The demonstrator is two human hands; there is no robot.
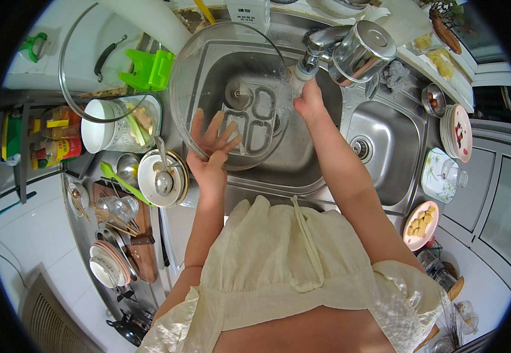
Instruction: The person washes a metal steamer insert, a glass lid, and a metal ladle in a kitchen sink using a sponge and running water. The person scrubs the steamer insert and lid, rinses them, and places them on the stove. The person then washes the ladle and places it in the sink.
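Note:
A large clear round bowl [184, 66] is tilted over the larger steel sink basin [317, 163]. My left hand [211, 148] grips its lower left rim, the fingers spread across the bowl's wall and the thumb folded at the edge. At the opposite rim, right beneath the tap nozzle [307, 70], is my right hand [310, 100]; its fingertips look blurred by water and the nozzle partly covers them. Through the bowl I see a divided compartment tray [262, 139] lying on the basin floor.
Left of the basin stand stacked plates with a ladle [163, 182], a vegetable container [143, 119] and a bright green holder [149, 70]. A glass lid [63, 84] leans behind. A steel pot [361, 53] sits near the tap. Plates [456, 132] line the right side, past the smaller basin [383, 145].

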